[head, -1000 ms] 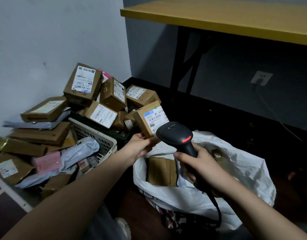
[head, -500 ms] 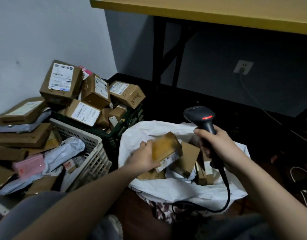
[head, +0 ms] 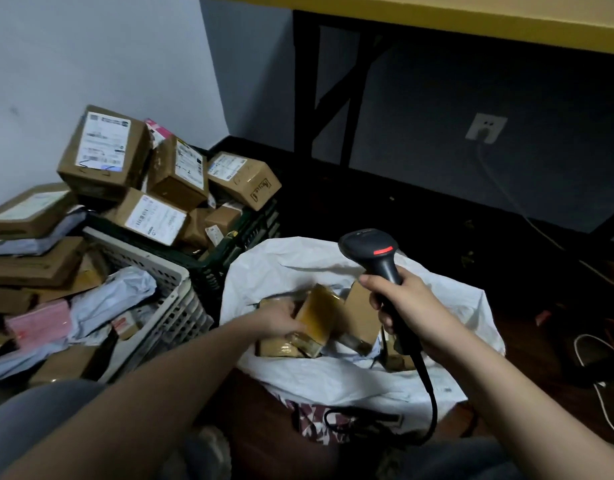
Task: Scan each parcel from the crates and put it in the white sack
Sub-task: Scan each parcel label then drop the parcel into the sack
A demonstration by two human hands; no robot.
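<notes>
The white sack (head: 447, 306) stands open in the middle, with several brown parcels inside. My left hand (head: 281, 318) reaches into its mouth and grips a small tape-wrapped cardboard parcel (head: 317, 315), tilted among the others. My right hand (head: 407, 308) grips the handle of the black barcode scanner (head: 371, 249) above the sack's right side; its red band faces me and its cable hangs down in front. To the left, a dark crate (head: 243, 237) and a white crate (head: 167, 282) are heaped with cardboard boxes (head: 104, 150) and plastic mailers (head: 108, 299).
A yellow-topped table (head: 472, 22) on black legs (head: 333, 81) stands over the back. A wall socket (head: 485, 128) with a cord is at the right. White cables (head: 596, 375) lie on the dark floor at the far right. The wall closes off the left.
My left hand carried the scanned parcel from in front of the scanner down into the sack. My right hand drew the scanner to the right and turned it upright.
</notes>
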